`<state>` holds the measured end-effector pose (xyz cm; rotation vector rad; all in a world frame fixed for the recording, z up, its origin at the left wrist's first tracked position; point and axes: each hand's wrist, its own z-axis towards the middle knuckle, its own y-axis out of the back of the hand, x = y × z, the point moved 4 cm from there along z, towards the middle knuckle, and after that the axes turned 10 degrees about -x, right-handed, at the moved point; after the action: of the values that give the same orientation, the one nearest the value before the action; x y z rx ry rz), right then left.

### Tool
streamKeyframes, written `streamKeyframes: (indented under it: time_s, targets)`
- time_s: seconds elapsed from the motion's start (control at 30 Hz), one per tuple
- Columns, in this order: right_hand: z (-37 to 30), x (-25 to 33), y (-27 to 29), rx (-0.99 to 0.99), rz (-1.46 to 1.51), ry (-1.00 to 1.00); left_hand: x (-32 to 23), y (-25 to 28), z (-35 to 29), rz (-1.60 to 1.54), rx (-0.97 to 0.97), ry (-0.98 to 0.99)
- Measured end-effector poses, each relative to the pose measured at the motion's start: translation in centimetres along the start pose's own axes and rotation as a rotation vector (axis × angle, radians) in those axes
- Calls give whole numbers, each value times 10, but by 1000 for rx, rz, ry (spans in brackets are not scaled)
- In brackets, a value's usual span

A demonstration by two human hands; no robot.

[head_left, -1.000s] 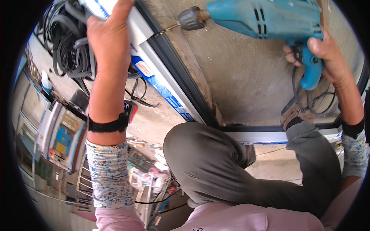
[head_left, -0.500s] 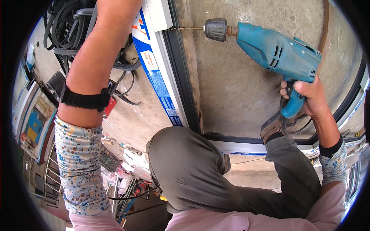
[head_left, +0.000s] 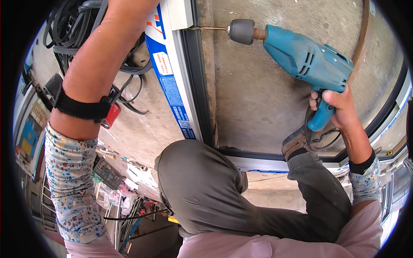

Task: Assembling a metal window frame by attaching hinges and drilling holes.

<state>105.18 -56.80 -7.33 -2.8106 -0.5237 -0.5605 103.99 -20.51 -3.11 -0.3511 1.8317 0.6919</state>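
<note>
Round black chuck: thin gold metal bit inside.
Blue plastic drill: handle clamped in right grip, nose pointing left.
Left grip: out of view, can't tell.

There is room to pass over bare concrete floor inside the frame, below the blue drill. The drill and its thin bit bar the upper stretch, reaching the frame's left side. A shoe obstructs the lower right; a bent knee crowds the lower left corner.
</note>
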Motion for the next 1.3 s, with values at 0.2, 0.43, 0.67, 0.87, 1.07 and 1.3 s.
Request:
streamKeyframes:
  time_s: [0.2,0.43,0.67,0.87,1.07,1.3]
  targets:
    - [6,2,-1,43,-8,7,1,7,3,19,14,14]
    - [6,3,-3,30,-22,12,1,14,7,157,-14,-29]
    - [5,2,-1,21,-37,11,15,18,17,191,0,-25]
    - [6,1,0,24,-29,17,12,19,16,226,-42,-56]
    - [6,3,1,7,-46,21,2,17,7,198,-7,-95]
    - [8,2,-10,0,-50,22,-1,19,7,232,-1,-37]
